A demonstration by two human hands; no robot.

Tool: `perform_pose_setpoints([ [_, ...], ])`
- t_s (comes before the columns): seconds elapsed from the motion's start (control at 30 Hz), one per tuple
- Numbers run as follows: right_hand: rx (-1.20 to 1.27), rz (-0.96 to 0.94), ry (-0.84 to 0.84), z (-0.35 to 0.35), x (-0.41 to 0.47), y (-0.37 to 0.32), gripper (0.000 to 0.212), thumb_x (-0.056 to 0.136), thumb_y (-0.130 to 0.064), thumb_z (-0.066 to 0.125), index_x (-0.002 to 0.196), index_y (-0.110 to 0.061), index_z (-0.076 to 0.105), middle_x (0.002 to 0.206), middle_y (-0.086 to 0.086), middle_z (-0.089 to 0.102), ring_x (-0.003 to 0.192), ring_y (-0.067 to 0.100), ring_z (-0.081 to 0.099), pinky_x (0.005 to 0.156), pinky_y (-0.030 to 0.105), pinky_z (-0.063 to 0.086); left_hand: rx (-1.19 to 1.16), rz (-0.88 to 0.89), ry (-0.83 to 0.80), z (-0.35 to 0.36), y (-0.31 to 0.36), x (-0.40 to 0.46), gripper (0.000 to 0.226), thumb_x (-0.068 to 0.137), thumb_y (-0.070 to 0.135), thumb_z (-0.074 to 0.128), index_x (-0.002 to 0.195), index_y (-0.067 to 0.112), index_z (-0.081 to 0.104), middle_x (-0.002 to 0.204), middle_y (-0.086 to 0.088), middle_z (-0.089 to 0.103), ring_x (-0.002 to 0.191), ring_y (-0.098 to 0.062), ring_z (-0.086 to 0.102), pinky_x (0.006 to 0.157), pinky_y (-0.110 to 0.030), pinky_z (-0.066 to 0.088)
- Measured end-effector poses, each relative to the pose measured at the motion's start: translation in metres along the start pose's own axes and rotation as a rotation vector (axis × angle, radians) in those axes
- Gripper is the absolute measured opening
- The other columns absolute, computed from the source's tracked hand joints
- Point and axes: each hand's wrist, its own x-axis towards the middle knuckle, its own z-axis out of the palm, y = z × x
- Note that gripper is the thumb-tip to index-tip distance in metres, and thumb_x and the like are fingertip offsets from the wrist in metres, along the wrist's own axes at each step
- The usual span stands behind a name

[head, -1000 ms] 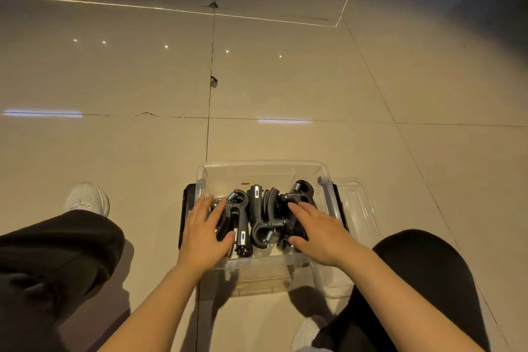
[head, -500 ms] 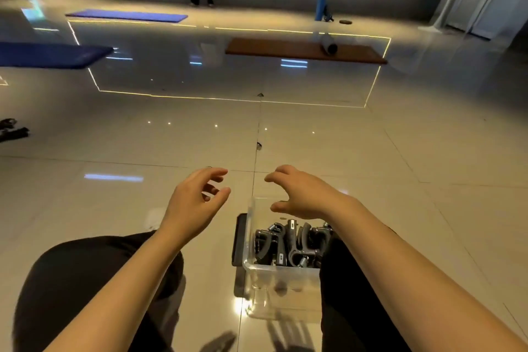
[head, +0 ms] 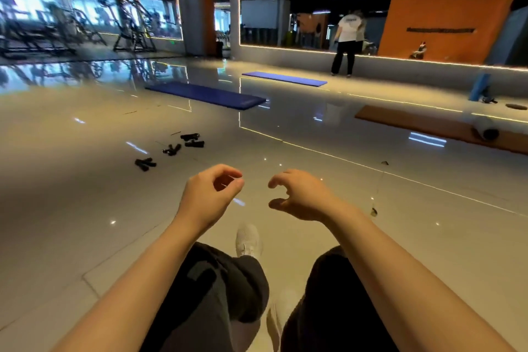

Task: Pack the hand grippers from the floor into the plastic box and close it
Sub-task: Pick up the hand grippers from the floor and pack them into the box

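A wide, glossy tiled floor (head: 85,223) fills the view, with gym machines (head: 128,17) at the far left, a mirrored wall (head: 285,8) behind, and a standing person (head: 347,43) in front of it. Two blue mats (head: 208,96) are laid out in the middle distance, and a brown mat (head: 414,124) with a roller (head: 485,127) on it lies to the right. Dark trouser legs (head: 223,288) and a white shoe (head: 248,240) are seen at the bottom.

The left hand (head: 205,197) and the right hand (head: 303,197) are raised side by side above the floor. Each grip is loosely curled and nothing is held: on the left the thumb and fingertips nearly meet, on the right they stand apart.

The remaining hand grippers (head: 171,149) are scattered in small dark clusters on the floor, ahead and to the left, well apart from both hands. The plastic box is not in view.

The grippers are judged to be stiff and fairly light, made of hard handles joined by a spring, and neither fragile nor slippery. Because the handles splay apart, one is probably best taken across both handles near the middle, or by a single handle, so that it does not swing. Several could be gathered at once, though they may tangle. From how things lie, packing is judged unfinished and the closing of the box is not yet done.
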Motion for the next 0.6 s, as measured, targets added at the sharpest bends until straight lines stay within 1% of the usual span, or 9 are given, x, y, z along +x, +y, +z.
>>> perform_pose_setpoints([
  [0.13,0.027,-0.104,-0.022,0.005,0.032,-0.028,0.040,0.089,-0.039,0.061,0.125,-0.022,0.054,0.128,0.002,0.055,0.108,0.021,0.056,0.084,0.031,0.045,0.093,-0.118,0.095,-0.042,-0.018,-0.010,0.006,0.086,0.028,0.064,0.091,0.027,0.067,0.085,0.010,0.067,0.081,-0.007,0.062,0.072,-0.022,0.050],
  [0.23,0.078,-0.166,-0.009,0.017,0.065,-0.040,0.036,0.089,-0.038,0.060,0.120,-0.021,0.058,0.126,0.000,0.057,0.107,0.020,0.056,0.079,0.028,0.041,0.159,-0.186,0.138,-0.060,-0.038,-0.006,0.009,0.086,0.029,0.063,0.095,0.028,0.066,0.089,0.014,0.064,0.086,-0.001,0.059,0.070,-0.014,0.045],
  [0.3,0.121,-0.181,-0.017,0.033,0.095,-0.047,0.035,0.088,-0.039,0.061,0.118,-0.021,0.059,0.123,0.000,0.058,0.106,0.019,0.056,0.082,0.029,0.044,0.205,-0.230,0.142,-0.067,-0.057,-0.001,0.012,0.087,0.031,0.062,0.099,0.029,0.065,0.092,0.015,0.063,0.087,0.002,0.057,0.069,-0.012,0.042],
  [0.4,0.165,-0.213,-0.040,0.065,0.145,-0.059,0.037,0.087,-0.040,0.062,0.119,-0.023,0.058,0.124,0.000,0.056,0.106,0.018,0.056,0.086,0.031,0.045,0.264,-0.310,0.159,-0.078,-0.094,0.009,0.014,0.087,0.033,0.061,0.101,0.030,0.063,0.093,0.016,0.062,0.087,0.002,0.056,0.069,-0.012,0.042],
  [0.53,0.227,-0.288,-0.104,0.109,0.208,-0.082,0.039,0.087,-0.040,0.062,0.121,-0.023,0.056,0.126,-0.002,0.055,0.109,0.015,0.055,0.084,0.026,0.041,0.335,-0.426,0.211,-0.098,-0.145,0.032,0.009,0.085,0.030,0.063,0.094,0.033,0.064,0.084,0.015,0.064,0.080,0.001,0.059,0.065,-0.011,0.039],
  [0.6,0.235,-0.300,-0.140,0.126,0.233,-0.094,0.038,0.087,-0.041,0.062,0.120,-0.024,0.057,0.126,-0.002,0.055,0.108,0.015,0.055,0.084,0.027,0.042,0.359,-0.466,0.199,-0.107,-0.165,0.044,0.009,0.084,0.030,0.064,0.092,0.034,0.064,0.081,0.014,0.064,0.078,-0.001,0.059,0.065,-0.014,0.042],
])
